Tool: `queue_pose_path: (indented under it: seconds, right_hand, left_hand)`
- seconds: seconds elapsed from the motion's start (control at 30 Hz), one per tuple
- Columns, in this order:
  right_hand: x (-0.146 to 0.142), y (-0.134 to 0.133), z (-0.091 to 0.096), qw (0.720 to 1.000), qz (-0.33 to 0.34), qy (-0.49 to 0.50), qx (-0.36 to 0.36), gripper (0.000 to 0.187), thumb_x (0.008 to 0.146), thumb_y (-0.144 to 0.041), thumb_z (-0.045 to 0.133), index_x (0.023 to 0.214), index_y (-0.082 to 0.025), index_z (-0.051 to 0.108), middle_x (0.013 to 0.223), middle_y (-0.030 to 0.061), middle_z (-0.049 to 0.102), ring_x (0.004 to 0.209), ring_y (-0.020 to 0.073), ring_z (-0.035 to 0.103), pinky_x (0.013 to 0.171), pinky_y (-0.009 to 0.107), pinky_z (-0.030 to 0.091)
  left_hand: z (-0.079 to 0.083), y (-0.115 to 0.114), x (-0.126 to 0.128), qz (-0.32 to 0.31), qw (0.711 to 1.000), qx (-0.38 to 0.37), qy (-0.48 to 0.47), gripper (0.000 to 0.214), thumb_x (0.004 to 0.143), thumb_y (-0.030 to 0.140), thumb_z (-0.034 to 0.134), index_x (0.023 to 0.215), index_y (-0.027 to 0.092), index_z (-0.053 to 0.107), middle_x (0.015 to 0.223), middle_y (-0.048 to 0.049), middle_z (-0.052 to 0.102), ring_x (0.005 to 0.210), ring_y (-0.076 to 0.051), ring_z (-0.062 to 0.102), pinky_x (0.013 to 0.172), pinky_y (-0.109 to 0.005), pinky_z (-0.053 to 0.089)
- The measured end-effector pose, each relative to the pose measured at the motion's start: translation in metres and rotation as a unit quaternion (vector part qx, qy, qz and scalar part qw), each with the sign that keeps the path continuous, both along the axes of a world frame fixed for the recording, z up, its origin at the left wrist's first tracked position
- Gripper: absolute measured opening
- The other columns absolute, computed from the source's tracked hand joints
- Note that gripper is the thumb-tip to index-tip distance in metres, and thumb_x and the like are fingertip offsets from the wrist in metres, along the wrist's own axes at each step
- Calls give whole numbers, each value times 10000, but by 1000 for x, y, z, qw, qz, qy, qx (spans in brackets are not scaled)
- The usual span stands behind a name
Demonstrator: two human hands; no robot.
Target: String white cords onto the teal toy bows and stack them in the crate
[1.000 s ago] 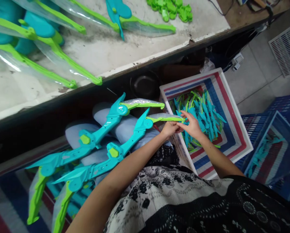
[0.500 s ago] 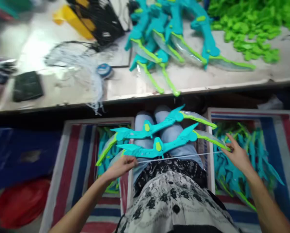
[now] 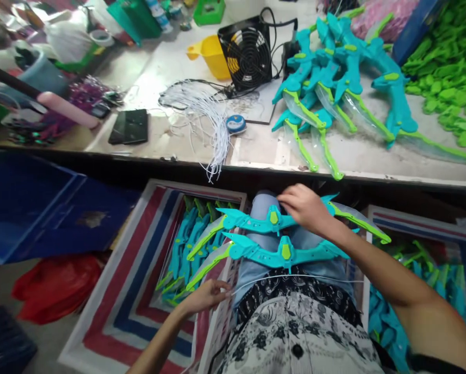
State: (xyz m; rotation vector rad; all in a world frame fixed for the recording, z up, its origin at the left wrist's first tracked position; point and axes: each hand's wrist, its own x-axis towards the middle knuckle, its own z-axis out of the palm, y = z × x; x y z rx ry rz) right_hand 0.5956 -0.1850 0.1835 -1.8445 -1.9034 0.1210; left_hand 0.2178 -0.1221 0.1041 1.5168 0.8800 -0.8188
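Two teal and green toy bows lie across my lap, a far bow (image 3: pixel 256 221) and a near bow (image 3: pixel 287 252). My right hand (image 3: pixel 305 208) rests on the far bow near its middle, fingers curled over it. My left hand (image 3: pixel 207 295) pinches one end of a thin white string (image 3: pixel 295 279) that runs taut along the near bow toward its right tip. The left tips of both bows reach over a striped box (image 3: pixel 127 291).
The striped box on my left holds several finished bows (image 3: pixel 186 249); another striped box (image 3: pixel 420 228) on my right holds teal parts. The workbench (image 3: pixel 256 145) carries a bundle of white strings (image 3: pixel 201 111), a black fan (image 3: pixel 246 52), a heap of bows (image 3: pixel 334 78) and green pieces (image 3: pixel 451 72).
The view swung left from the right-hand box to my lap. My right hand left the near bow's right tip and went onto the far bow. My left hand drew the string leftward.
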Motion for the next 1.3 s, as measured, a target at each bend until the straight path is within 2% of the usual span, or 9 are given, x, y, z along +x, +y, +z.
queue_pose_path:
  seconds: [0.17, 0.3, 0.4, 0.5, 0.7, 0.83, 0.97, 1.17, 1.3]
  right_hand:
    - [-65, 162, 2, 991, 83, -106, 9, 306, 985, -159, 406, 1147, -163, 666, 1056, 152, 649, 964, 251, 543, 771, 373, 389]
    - [-79, 198, -1, 980, 119, -160, -13, 303, 963, -97, 386, 983, -90, 689, 984, 179, 666, 933, 263, 545, 763, 380, 358]
    - [-74, 182, -2, 981, 106, -161, 8, 301, 966, -101, 379, 941, -93, 678, 907, 163, 673, 891, 257, 545, 735, 369, 338]
    - [-62, 152, -3, 985, 74, -152, 38, 325, 1001, -171, 369, 913, -109, 676, 820, 128, 666, 825, 235, 536, 708, 356, 312]
    - [-51, 84, -11, 974, 67, -123, 181, 315, 1013, -257, 422, 850, -165, 674, 724, 48, 623, 724, 174, 472, 656, 334, 261]
    - [-49, 41, -14, 970, 37, -71, 228, 258, 987, -243, 475, 831, -182, 671, 859, 58, 669, 828, 177, 506, 686, 318, 324]
    - [-44, 14, -12, 973, 55, 20, 224, 219, 979, -234, 490, 857, -174, 661, 1007, 68, 710, 988, 195, 558, 762, 329, 409]
    - [-36, -8, 4, 955, 101, 205, 188, 156, 950, -219, 547, 856, -179, 665, 1093, 86, 719, 1128, 215, 587, 913, 390, 496]
    - [-25, -34, 19, 924, 76, 344, 149, 163, 940, -230, 566, 872, -180, 705, 772, 43, 710, 790, 160, 658, 735, 302, 539]
  left_hand:
    - [19, 19, -5, 33, 999, 11, -9, 768, 656, 874, 468, 818, 135, 601, 523, 58, 362, 487, -91, 313, 480, -240, 233]
    - [53, 26, -4, 97, 995, -12, -34, 748, 685, 832, 525, 895, 122, 627, 528, 69, 362, 476, -79, 304, 470, -231, 220]
    - [75, 36, 12, 205, 972, 59, -95, 704, 708, 761, 597, 984, 117, 669, 554, 55, 421, 506, -84, 341, 481, -224, 239]
    - [85, 55, 50, 342, 916, 119, -173, 636, 678, 664, 715, 1010, 123, 686, 598, 21, 542, 541, -102, 442, 499, -214, 318]
    - [92, 112, 160, 591, 738, -35, -323, 413, 873, 517, 593, 1049, 144, 615, 1029, -135, 705, 868, -200, 685, 694, -287, 541]
    - [105, 143, 204, 646, 679, -58, -344, 170, 940, 277, 532, 908, 140, 628, 815, -61, 700, 723, -139, 685, 705, -259, 546]
    - [119, 160, 225, 654, 663, -65, -358, 139, 929, 130, 510, 877, 122, 639, 552, 29, 569, 483, -67, 559, 535, -161, 473]
    - [129, 160, 242, 669, 658, -33, -344, 199, 944, 137, 494, 803, 126, 633, 585, 7, 618, 503, -67, 594, 545, -155, 494]
    - [132, 142, 250, 644, 675, -26, -359, 174, 930, 152, 526, 803, 137, 644, 615, 2, 644, 531, -76, 617, 561, -165, 501]
